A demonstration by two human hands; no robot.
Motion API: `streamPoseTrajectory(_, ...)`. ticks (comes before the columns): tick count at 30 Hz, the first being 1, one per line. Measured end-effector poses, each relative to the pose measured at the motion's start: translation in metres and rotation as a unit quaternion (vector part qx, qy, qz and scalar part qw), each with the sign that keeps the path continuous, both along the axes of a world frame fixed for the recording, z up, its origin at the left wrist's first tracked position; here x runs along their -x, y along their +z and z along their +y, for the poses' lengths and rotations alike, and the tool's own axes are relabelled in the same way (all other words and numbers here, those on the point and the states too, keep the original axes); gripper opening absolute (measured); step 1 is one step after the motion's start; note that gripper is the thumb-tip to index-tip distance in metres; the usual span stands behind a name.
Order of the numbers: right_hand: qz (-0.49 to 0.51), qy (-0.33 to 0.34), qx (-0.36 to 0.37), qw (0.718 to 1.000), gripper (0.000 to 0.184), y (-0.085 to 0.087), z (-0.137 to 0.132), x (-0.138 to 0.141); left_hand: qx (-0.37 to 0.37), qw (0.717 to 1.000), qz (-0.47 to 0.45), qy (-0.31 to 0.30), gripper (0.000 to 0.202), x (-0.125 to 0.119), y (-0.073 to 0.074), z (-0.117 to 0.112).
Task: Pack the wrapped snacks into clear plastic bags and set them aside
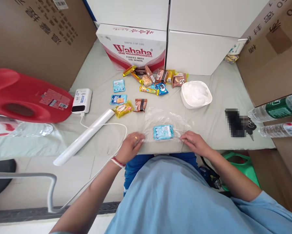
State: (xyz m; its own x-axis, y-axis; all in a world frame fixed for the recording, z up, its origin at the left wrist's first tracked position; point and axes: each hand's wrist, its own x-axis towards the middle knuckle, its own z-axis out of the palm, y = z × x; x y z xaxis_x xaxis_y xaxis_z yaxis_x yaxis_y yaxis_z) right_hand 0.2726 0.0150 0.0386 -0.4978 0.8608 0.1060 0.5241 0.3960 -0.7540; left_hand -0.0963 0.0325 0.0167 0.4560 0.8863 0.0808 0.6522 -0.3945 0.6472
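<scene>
A crinkled sheet of clear plastic film (165, 117) lies spread on the cloth-covered table (216, 91) in front of me. On the film rests a light-blue snack packet (163, 132). My left hand (130, 146) pinches the film's near left edge between thumb and fingers. At the near right edge, my right hand (195, 143) pinches the film in the same way. Just beyond the film sit a brown snack packet (140, 105) and a yellow snack packet (123, 109). Two more blue packets, one at the back (119, 85) and one nearer (118, 99), lie left of them.
Several wrapped snacks (148, 79) are heaped before a Wahaha carton (136, 48). A white bowl (196, 95) holds clear plastic. Leftward are a white roll (84, 136), a cabled white device (82, 100) and a red jug (26, 97). Bottles (277, 110) lie at right.
</scene>
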Motion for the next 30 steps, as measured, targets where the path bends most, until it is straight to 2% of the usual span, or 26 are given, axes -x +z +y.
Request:
streamPoseTrajectory(4,-0.072,-0.092,0.082,0.99,0.021,0.003,0.037,-0.001,0.03,0.988,0.048,0.144,0.026,-0.033,-0.006,0.046)
streamPoseTrajectory(7,-0.211,-0.133,0.07,0.966,0.022,0.002,0.061,0.002,0.029,0.978,0.091,0.186,0.021,-0.053,-0.015,0.068)
streamPoseTrajectory(9,-0.27,-0.146,0.015,0.952,0.025,0.004,0.074,0.011,0.001,0.975,0.104,0.199,0.024,-0.061,-0.02,0.07)
streamPoseTrajectory(11,-0.27,-0.144,-0.038,0.951,0.029,0.005,0.089,0.026,-0.032,0.969,0.109,0.22,0.035,-0.064,-0.024,0.066)
streamPoseTrajectory(13,-0.264,-0.129,-0.056,0.954,0.034,0.004,0.106,0.046,-0.048,0.962,0.117,0.242,0.047,-0.064,-0.025,0.061)
streamPoseTrajectory(15,-0.286,-0.122,-0.035,0.95,0.045,-0.001,0.127,0.066,-0.041,0.955,0.137,0.259,0.058,-0.064,-0.023,0.058)
streamPoseTrajectory(17,-0.309,-0.112,0.014,0.944,0.042,-0.004,0.147,0.081,-0.019,0.951,0.157,0.266,0.059,-0.065,-0.02,0.059)
streamPoseTrajectory(20,-0.31,-0.069,0.065,0.946,0.019,0.002,0.164,0.092,0.024,0.947,0.161,0.277,0.031,-0.068,-0.016,0.063)
streamPoseTrajectory(22,-0.298,-0.037,0.048,0.953,0.016,0.012,0.16,0.094,0.041,0.947,0.151,0.28,0.019,-0.07,-0.015,0.064)
streamPoseTrajectory(25,-0.296,0.024,-0.029,0.955,0.023,0.022,0.129,0.092,0.032,0.955,0.128,0.267,0.014,-0.069,-0.014,0.065)
streamPoseTrajectory(27,-0.3,0.083,-0.056,0.949,0.029,0.019,0.1,0.09,0.031,0.958,0.113,0.261,0.009,-0.064,-0.012,0.064)
streamPoseTrajectory(30,-0.281,0.14,-0.038,0.949,0.039,0.001,0.066,0.085,0.079,0.953,0.064,0.285,0.004,-0.05,-0.007,0.062)
